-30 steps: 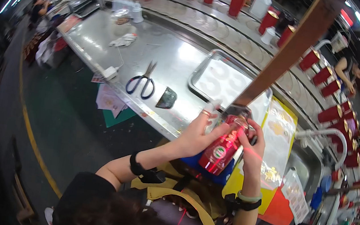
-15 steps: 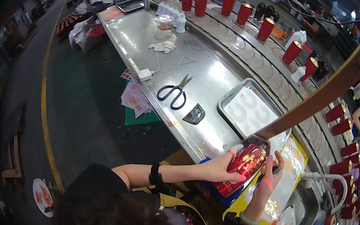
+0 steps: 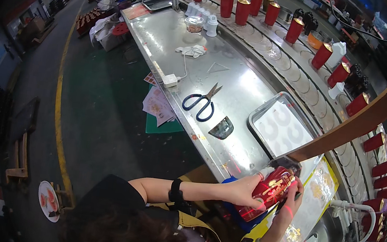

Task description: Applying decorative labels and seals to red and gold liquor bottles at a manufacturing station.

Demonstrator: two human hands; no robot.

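Note:
A glossy red bottle (image 3: 271, 192) with raised gold decoration lies tilted in front of me, its neck end up and to the right. My left hand (image 3: 247, 190) is wrapped round its left side, thumb across the front. At the upper right side, my right hand (image 3: 291, 200) presses its bent fingers against the bottle. A small dark piece shows at the right fingers; its kind cannot be made out. Red light lines fall across the bottle and both hands. Blue cloth-like material (image 3: 245, 215) lies beneath the bottle.
On the metal bench (image 3: 173, 46) lie scissors (image 3: 204, 104), a dark scraper-like piece (image 3: 222, 128) and a metal tray (image 3: 254, 123) with white sheet. A brown slanting bar (image 3: 352, 123) rises beside the bottle. Red gold-topped bottles (image 3: 295, 31) stand on the conveyor; a sink (image 3: 334, 231) is at right.
My right hand's fingers have closed in from slightly apart onto the bottle's upper side. The left hand keeps its hold. The whole view has shifted a little, moving the scene rightward.

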